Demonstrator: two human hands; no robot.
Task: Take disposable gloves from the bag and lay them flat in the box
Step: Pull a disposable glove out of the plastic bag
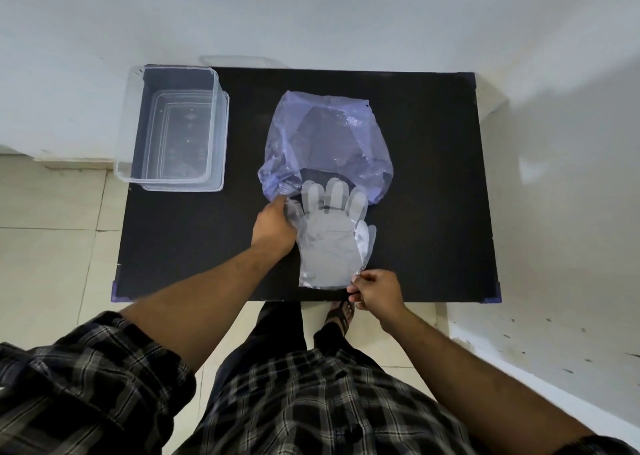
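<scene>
A translucent purple plastic bag (325, 142) lies in the middle of the black table (426, 184), its mouth facing me. A clear disposable glove (329, 243) lies flat in front of the mouth, fingertips still at the bag's opening, cuff toward me. My left hand (275, 227) grips the bag's mouth at its left edge, touching the glove's thumb side. At the glove's cuff corner my right hand (375, 290) pinches the plastic. The clear plastic box (173, 128) stands open at the table's far left corner, with nothing visible inside.
A clear lid (235, 60) leans behind the box against the white wall. The table's near edge is just past the right hand. A sandalled foot (341, 317) shows on the tiled floor below.
</scene>
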